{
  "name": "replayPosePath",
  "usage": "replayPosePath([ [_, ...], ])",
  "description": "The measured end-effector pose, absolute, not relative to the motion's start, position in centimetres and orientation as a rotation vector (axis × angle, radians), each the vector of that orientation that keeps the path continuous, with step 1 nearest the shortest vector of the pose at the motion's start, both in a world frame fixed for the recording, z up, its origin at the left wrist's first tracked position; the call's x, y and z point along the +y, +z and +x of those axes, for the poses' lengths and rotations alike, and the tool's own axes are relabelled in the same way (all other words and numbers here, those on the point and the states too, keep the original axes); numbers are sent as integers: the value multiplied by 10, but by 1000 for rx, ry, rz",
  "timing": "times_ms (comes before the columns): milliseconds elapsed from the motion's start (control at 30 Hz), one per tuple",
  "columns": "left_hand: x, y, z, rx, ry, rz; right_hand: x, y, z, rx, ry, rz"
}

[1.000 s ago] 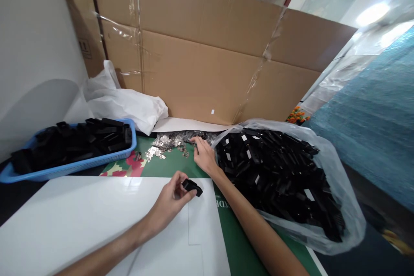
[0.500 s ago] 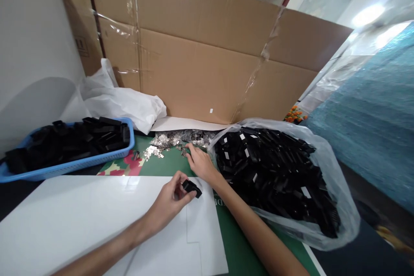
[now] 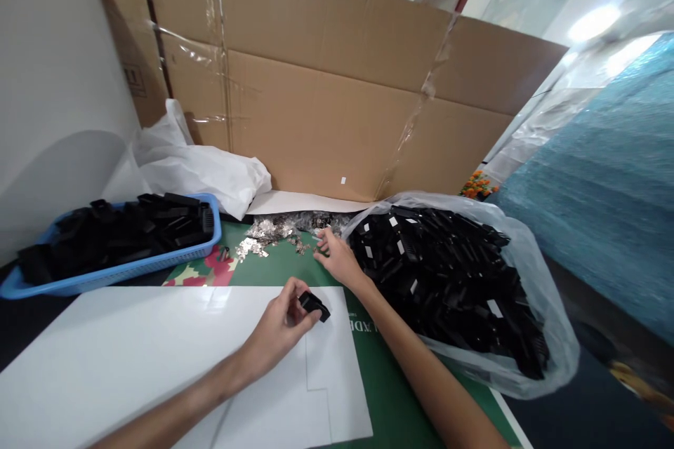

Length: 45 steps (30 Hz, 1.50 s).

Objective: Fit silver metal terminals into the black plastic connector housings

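Left hand (image 3: 281, 326) pinches 1 black plastic clip (image 3: 314, 305) over the white board (image 3: 131, 358). Right hand (image 3: 340, 259), fingers loosely spread, touches the metal bits (image 3: 274, 231) — whether it grips any, cannot tell. Best: isolate 1 piece with the fingertips — hold the clip steady.

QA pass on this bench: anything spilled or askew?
Small silver metal bits lie loose in a scattered heap on the green mat, uncontained, right hand at their edge. Left hand pinches a black part.
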<state>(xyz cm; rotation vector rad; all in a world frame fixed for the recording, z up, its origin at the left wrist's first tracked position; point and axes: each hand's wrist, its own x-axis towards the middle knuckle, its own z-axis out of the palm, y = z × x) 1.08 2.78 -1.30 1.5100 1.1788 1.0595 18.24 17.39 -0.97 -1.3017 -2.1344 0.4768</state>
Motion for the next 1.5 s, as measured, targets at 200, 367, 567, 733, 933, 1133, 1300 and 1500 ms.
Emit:
replayPosePath([
  [200, 28, -5, 8, 1118, 1080, 1557, 163, -11, 171, -2074, 457, -1290],
  [367, 32, -6, 4, 1127, 1121, 1588, 145, -4, 176, -1941, 483, -1289],
  [567, 35, -5, -3, 1178, 1149, 1651, 98, 1, 202, -1868, 709, -1180],
  [733, 36, -3, -6, 1192, 1145, 1717, 88, -5, 212, -1785, 899, -1098],
  [933, 31, 1, -3, 1137, 1131, 1808, 104, -18, 199, -1735, 1037, -1017],
  [1133, 26, -1, 0, 1098, 1146, 1842, 106, -21, 194, -1694, 1021, -1014],
  [1300, 26, -3, 2, 1073, 1151, 1827, 96, -19, 196, -1753, 948, -1023],
  [1500, 29, -3, 6, 1074, 1146, 1783, 83, -13, 201, -1763, 949, -1021],
])
